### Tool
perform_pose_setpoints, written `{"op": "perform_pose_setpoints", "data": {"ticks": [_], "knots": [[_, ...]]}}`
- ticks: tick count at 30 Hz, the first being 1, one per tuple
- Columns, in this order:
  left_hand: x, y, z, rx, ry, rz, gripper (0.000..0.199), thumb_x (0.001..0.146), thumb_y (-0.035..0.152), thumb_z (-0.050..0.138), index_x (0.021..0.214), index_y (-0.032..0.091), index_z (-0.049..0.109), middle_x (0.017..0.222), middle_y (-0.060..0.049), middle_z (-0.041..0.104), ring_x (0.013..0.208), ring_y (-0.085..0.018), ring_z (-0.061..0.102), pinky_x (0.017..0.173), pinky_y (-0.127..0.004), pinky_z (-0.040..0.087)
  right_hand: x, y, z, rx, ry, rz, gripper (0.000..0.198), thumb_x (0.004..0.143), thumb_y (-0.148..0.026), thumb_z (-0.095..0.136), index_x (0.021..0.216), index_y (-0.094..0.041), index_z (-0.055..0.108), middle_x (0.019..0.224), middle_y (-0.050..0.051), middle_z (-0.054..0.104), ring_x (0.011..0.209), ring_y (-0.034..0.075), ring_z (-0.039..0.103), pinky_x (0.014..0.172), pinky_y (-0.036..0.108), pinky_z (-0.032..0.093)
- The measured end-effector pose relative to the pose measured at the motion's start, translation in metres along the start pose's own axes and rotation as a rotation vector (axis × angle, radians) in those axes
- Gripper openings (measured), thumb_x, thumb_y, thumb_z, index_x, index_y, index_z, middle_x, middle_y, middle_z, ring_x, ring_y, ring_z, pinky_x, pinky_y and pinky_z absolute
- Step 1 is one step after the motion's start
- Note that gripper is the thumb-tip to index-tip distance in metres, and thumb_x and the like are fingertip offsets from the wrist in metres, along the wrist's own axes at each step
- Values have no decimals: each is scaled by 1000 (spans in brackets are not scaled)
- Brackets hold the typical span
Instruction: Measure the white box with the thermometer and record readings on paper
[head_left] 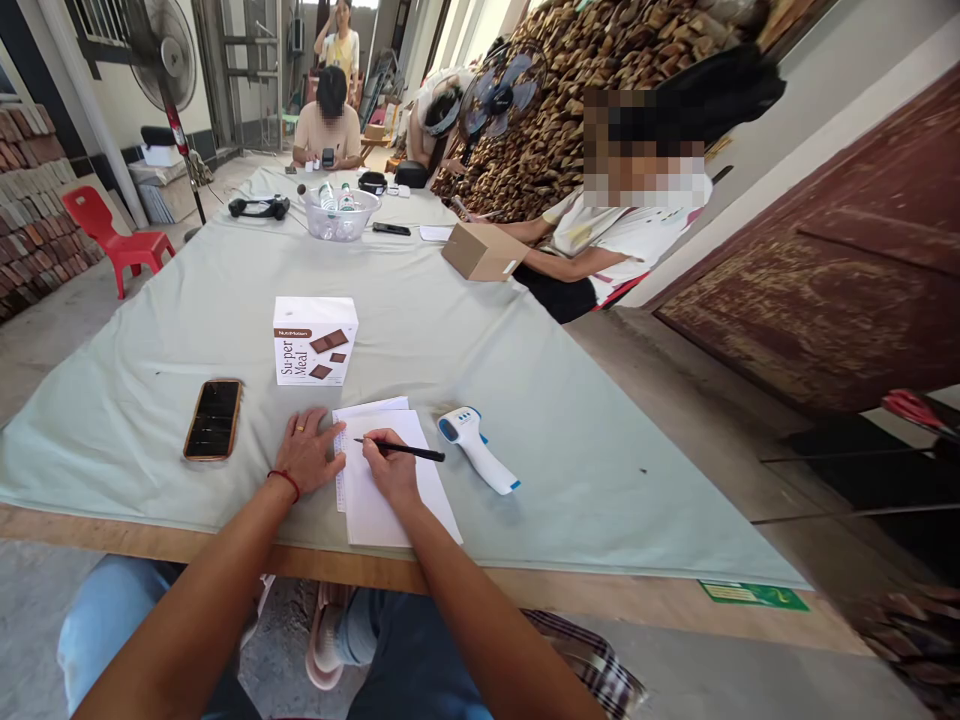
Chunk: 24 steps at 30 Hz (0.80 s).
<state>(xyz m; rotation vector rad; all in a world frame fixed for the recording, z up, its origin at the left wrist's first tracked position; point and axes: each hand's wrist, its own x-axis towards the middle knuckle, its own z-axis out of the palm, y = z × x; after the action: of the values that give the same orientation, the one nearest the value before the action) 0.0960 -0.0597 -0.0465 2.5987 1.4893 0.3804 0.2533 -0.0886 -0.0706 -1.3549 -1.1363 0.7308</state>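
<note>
My right hand (393,470) rests on white paper (405,510), its fingers closed round a black pen (420,452) whose tip points left toward the sheet's upper left. Whether the tip touches the paper I cannot tell. My left hand (309,448) lies with fingers spread at the paper's left edge, a ring and a red bracelet on it. Beyond it stands a white box (311,350) with brown chocolate pictures, lettered "Super Meal". To the left lies a phone (214,420) with a dark screen. Right of the paper is a white and blue infrared thermometer (480,450).
A pale cloth (570,440) covers the long table. Farther along are a clear plastic basin (341,222) with bottles, another phone (391,229) and a cardboard box (484,252) beside a seated person. More people are at the far end. A red chair (116,235) stands left.
</note>
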Motion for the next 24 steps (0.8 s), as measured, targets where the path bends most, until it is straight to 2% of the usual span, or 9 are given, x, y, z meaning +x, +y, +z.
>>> {"op": "perform_pose_setpoints", "data": {"ticks": [2, 5, 8, 14, 18, 21, 24], "knots": [[0, 0, 0, -4, 6, -5, 51, 84, 39, 59, 132, 25, 56, 143, -12, 44, 135, -31, 36, 116, -52, 22, 0, -1, -2, -33, 2, -63, 18, 77, -39, 52, 78, -22, 59, 73, 2, 64, 67, 18, 58, 66, 33, 49], [0, 0, 0, -7, 19, -9, 50, 83, 38, 60, 131, 26, 56, 142, -11, 45, 134, -30, 37, 116, -52, 23, 5, -2, -11, -175, -71, -243, 24, 86, -35, 47, 96, -22, 64, 92, 6, 67, 83, 20, 62, 76, 34, 50], [0, 0, 0, 2, 23, -2, 48, 83, 38, 60, 130, 27, 57, 141, -10, 46, 133, -29, 39, 115, -51, 24, 17, -1, -28, -433, -201, -422, 32, 89, -24, 42, 112, -25, 64, 108, 7, 65, 98, 23, 61, 83, 36, 47], [0, 0, -1, -20, 14, -19, 49, 83, 36, 60, 130, 24, 57, 141, -12, 45, 133, -31, 39, 115, -52, 23, 40, 14, -59, -924, -378, -639, 45, 90, -10, 39, 129, -22, 58, 121, 12, 63, 110, 26, 56, 88, 37, 43], [0, 0, -1, -41, 26, -10, 48, 82, 35, 60, 129, 24, 58, 141, -12, 46, 132, -31, 40, 116, -52, 22, 42, 19, -66, -1112, -395, -691, 47, 90, -5, 37, 131, -19, 56, 122, 12, 63, 108, 24, 56, 87, 35, 41], [0, -1, 0, -46, 32, -16, 48, 82, 35, 60, 129, 24, 58, 140, -12, 46, 132, -31, 40, 115, -52, 22, 41, 16, -72, -1142, -385, -691, 51, 88, -2, 36, 130, -20, 57, 122, 10, 64, 108, 23, 55, 89, 34, 40], [1, -2, 1, -53, 31, -17, 48, 82, 35, 60, 129, 23, 58, 140, -13, 46, 132, -31, 40, 116, -52, 21, 40, 12, -86, -1131, -239, -587, 48, 88, -5, 38, 131, -20, 56, 125, 11, 62, 112, 24, 53, 94, 36, 39]]}}
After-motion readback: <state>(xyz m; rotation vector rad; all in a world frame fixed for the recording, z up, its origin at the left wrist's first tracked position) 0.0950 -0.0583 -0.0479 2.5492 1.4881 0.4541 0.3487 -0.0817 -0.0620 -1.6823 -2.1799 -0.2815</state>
